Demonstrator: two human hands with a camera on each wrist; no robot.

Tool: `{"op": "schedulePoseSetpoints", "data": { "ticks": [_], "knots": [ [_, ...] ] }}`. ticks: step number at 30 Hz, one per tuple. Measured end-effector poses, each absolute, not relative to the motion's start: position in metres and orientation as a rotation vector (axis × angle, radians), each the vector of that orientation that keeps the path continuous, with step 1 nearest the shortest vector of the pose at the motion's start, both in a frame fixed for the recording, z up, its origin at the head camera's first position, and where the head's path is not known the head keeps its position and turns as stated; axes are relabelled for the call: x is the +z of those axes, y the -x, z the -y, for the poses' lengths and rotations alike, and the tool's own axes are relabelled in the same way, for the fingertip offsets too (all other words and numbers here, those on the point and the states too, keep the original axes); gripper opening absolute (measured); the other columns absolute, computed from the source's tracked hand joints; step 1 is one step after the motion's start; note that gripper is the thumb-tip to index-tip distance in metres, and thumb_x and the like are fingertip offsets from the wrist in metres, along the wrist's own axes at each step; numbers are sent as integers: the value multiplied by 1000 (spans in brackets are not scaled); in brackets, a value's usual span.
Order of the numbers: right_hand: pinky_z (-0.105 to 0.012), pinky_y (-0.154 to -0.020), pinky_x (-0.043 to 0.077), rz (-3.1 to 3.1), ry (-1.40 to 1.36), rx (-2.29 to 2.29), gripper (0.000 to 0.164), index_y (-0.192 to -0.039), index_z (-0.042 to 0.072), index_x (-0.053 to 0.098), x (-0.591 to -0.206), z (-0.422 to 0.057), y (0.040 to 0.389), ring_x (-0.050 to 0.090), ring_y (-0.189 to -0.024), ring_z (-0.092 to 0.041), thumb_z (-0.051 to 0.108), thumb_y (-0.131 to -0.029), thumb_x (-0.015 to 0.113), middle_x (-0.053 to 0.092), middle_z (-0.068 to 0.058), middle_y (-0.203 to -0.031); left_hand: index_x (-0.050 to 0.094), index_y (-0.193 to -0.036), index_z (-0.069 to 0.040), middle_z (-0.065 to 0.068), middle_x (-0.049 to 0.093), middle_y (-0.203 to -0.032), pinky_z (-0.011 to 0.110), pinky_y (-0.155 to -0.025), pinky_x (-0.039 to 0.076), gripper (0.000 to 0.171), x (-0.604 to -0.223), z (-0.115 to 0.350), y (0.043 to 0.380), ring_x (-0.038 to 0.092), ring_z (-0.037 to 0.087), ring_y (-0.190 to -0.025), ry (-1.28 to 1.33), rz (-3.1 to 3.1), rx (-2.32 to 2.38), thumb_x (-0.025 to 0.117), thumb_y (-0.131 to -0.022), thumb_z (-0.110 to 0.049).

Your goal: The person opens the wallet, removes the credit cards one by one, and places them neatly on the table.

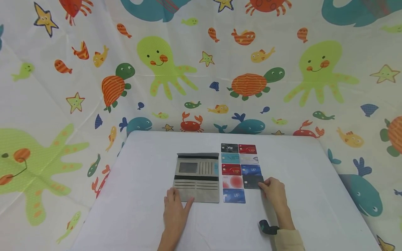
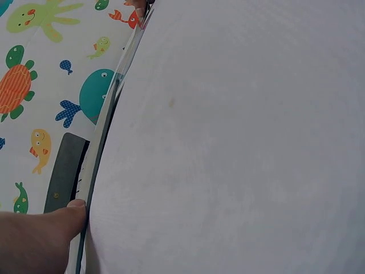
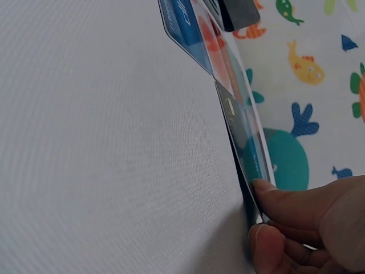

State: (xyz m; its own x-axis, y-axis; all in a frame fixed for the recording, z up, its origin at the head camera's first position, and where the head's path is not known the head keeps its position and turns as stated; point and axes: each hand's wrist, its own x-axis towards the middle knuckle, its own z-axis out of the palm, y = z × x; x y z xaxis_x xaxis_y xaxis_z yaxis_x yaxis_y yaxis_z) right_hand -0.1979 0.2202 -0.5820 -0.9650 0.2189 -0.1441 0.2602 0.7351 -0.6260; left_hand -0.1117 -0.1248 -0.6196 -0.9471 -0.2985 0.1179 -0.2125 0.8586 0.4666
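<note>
An unfolded grey wallet (image 1: 207,195) with a clear window and card slots lies on the white table. At its lower left corner rests my left hand (image 1: 176,212), thumb on the bottom edge and fingers by the left side. The left wrist view shows that thumb (image 2: 71,217) against the wallet's edge (image 2: 94,165). My right hand (image 1: 274,191) pinches the right edge of a dark grey card (image 1: 251,182) between thumb and fingers. That card sits in the right column of cards, beside a white card with red circles (image 1: 232,182) and just below a blue card (image 1: 251,169).
Several more cards lie in two columns right of the wallet, among them a black Vip card (image 1: 229,148), a red card (image 1: 247,149) and a blue VIP card (image 1: 233,196) at the bottom. A sea-animal patterned cloth (image 1: 201,83) hangs behind the table (image 1: 150,167).
</note>
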Motion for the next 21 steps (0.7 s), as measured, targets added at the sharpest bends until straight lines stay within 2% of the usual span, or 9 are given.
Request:
{"op": "schedulePoseSetpoints", "data": {
  "ticks": [8, 21],
  "knots": [
    [-28, -54, 42, -2877, -411, -964, 24, -91, -7, 62, -578, -217, 200, 56, -64, -20, 15, -91, 73, 65, -15, -73, 45, -143, 11, 25, 41, -147, 59, -100, 49, 88, -620, 125, 112, 44, 53, -136, -400, 2852, -705, 70, -89, -53],
    [-30, -58, 44, -2912, -393, -886, 25, -90, -8, 61, -581, -216, 204, 56, -70, -24, 13, -89, 75, 64, -17, -78, 45, -143, 11, 26, 41, -147, 57, -99, 51, 87, -620, 124, 112, 46, 54, -134, -399, 2854, -683, 73, -88, -51]
  ]
}}
